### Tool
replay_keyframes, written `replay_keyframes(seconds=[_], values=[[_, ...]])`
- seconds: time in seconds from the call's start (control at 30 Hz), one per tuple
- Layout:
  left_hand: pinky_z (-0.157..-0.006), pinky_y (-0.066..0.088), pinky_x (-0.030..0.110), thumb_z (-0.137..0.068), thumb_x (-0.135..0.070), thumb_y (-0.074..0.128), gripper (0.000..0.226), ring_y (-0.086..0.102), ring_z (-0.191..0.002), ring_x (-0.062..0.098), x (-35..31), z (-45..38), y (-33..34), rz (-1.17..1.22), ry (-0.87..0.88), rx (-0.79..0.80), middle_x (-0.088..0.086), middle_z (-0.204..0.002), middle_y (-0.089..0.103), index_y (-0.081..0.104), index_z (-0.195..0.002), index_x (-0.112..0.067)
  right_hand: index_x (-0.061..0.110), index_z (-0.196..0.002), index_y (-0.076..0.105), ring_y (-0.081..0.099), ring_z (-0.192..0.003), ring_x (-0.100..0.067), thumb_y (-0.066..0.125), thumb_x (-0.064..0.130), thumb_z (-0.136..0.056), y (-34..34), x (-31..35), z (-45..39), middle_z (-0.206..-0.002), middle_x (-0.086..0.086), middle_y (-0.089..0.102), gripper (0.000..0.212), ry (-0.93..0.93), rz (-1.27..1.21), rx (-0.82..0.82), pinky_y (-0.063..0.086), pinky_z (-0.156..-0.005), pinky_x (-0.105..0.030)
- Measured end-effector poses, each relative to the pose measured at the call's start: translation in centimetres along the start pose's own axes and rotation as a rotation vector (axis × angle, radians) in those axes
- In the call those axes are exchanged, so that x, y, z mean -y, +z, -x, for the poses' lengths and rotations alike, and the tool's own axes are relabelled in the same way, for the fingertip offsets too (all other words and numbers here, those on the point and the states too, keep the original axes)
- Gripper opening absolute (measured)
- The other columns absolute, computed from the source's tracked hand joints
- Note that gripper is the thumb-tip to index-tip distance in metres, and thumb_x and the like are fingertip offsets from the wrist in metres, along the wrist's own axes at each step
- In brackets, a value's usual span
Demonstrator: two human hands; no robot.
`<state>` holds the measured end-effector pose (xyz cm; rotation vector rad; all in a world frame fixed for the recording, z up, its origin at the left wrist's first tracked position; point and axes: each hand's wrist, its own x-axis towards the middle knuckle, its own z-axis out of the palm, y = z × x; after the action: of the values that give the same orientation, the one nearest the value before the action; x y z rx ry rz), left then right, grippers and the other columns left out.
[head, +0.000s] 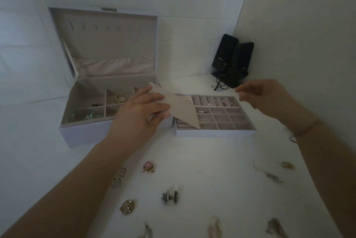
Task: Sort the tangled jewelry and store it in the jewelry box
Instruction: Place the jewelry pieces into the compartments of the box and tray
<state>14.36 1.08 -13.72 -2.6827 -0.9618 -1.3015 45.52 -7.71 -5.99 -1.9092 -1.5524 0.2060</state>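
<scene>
Presently, left hand (141,111) grips a beige divider panel (181,107) over the tray (213,132) beside the open jewelry box (81,132); right hand (264,96) hovers, fingers loosely curled, apparently holding nothing.

jewelry box (82,128) left | tray (215,132) right | loose jewelry (169,197) in front

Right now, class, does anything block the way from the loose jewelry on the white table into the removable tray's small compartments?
Yes, partly. The beige flat divider card, held by the left hand, lies tilted over the left part of the pale grey compartment tray. The right-hand squares stay uncovered. The right hand hovers above the tray's far right edge.
</scene>
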Motion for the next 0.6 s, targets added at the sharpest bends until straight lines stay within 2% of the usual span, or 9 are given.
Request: replay_keyframes(seconds=[0.07, 0.13, 0.2, 0.27, 0.33, 0.4, 0.5, 0.6], values=[[-0.102, 0.036, 0.024, -0.087, -0.04, 0.054, 0.036, 0.059, -0.12, 0.032, -0.1, 0.0, 0.0, -0.01, 0.004, -0.001, 0.005, -0.109, 0.073, 0.079, -0.095, -0.015, 0.035, -0.089, 0.066, 0.055, -0.053, 0.0, 0.067, 0.017, -0.086, -1.7, -0.5, 3.5, -0.078, 0.008, 0.068, 0.018, -0.03, 0.12, 0.066, 0.043, -0.057, -0.02], [-0.102, 0.039, 0.028, -0.087, -0.04, 0.054, 0.037, 0.059, -0.12, 0.031, -0.1, -0.1, 0.0, -0.005, -0.002, 0.0, 0.005, -0.109, 0.073, 0.079, -0.095, -0.014, 0.042, -0.088, 0.063, 0.058, -0.064, 0.0, 0.066, 0.02, -0.086, -2.8, -0.7, 7.1, -0.08, 0.017, 0.064, 0.022, -0.034, 0.251, 0.167, 0.043, -0.055, -0.014], [-0.102, 0.043, 0.032, -0.087, -0.04, 0.055, 0.037, 0.059, -0.12, 0.031, -0.2, -0.1, -0.1, 0.004, -0.003, 0.001, 0.006, -0.108, 0.073, 0.079, -0.095, -0.013, 0.046, -0.091, 0.059, 0.059, -0.066, -0.002, 0.066, 0.027, -0.085, -3.3, -1.0, 10.6, -0.086, 0.02, 0.062, 0.021, 0.026, 0.306, 0.288, 0.044, -0.054, -0.01], [-0.101, 0.045, 0.035, -0.087, -0.038, 0.056, 0.036, 0.06, -0.119, 0.031, -0.1, -0.2, 0.0, 0.008, 0.013, -0.001, 0.007, -0.108, 0.073, 0.079, -0.095, -0.012, 0.049, -0.097, 0.053, 0.056, -0.071, 0.002, 0.067, 0.039, -0.082, -2.8, -1.7, 13.6, -0.095, 0.023, 0.058, 0.022, 0.109, 0.33, 0.344, 0.041, -0.06, -0.01], [-0.102, 0.044, 0.035, -0.087, -0.037, 0.057, 0.035, 0.059, -0.119, 0.031, 0.1, -0.2, 0.0, 0.008, 0.026, -0.007, 0.008, -0.108, 0.073, 0.079, -0.095, -0.011, 0.047, -0.103, 0.054, 0.049, -0.075, 0.009, 0.063, 0.049, -0.081, -1.5, -2.7, 15.6, -0.1, 0.025, 0.054, 0.024, 0.132, 0.384, 0.288, 0.037, -0.068, -0.011], [-0.103, 0.042, 0.032, -0.087, -0.038, 0.058, 0.035, 0.059, -0.12, 0.03, 0.1, -0.1, -0.1, 0.0, 0.022, -0.01, 0.007, -0.109, 0.072, 0.078, -0.096, -0.012, 0.041, -0.106, 0.06, 0.046, -0.074, 0.009, 0.058, 0.051, -0.084, -0.1, -3.2, 16.5, -0.101, 0.023, 0.054, 0.024, 0.126, 0.409, 0.191, 0.038, -0.072, -0.015], [-0.103, 0.041, 0.032, -0.087, -0.036, 0.059, 0.033, 0.059, -0.12, 0.029, -0.1, -0.1, -0.1, -0.026, 0.009, -0.01, 0.007, -0.109, 0.072, 0.078, -0.097, -0.012, 0.03, -0.096, 0.069, 0.054, -0.077, -0.002, 0.058, 0.043, -0.088, 1.5, -3.5, 16.6, -0.093, 0.013, 0.06, 0.019, 0.088, 0.405, 0.084, 0.046, -0.074, -0.023], [-0.102, 0.04, 0.03, -0.084, -0.029, 0.066, 0.024, 0.06, -0.118, 0.03, -0.1, -0.2, -0.2, -0.036, 0.005, -0.019, 0.008, -0.108, 0.073, 0.079, -0.095, -0.011, 0.028, -0.083, 0.068, 0.057, -0.07, -0.008, 0.062, 0.035, -0.087, 2.4, -4.0, 16.5, -0.082, 0.011, 0.06, 0.01, 0.013, 0.427, 0.0, 0.046, -0.065, -0.024]])
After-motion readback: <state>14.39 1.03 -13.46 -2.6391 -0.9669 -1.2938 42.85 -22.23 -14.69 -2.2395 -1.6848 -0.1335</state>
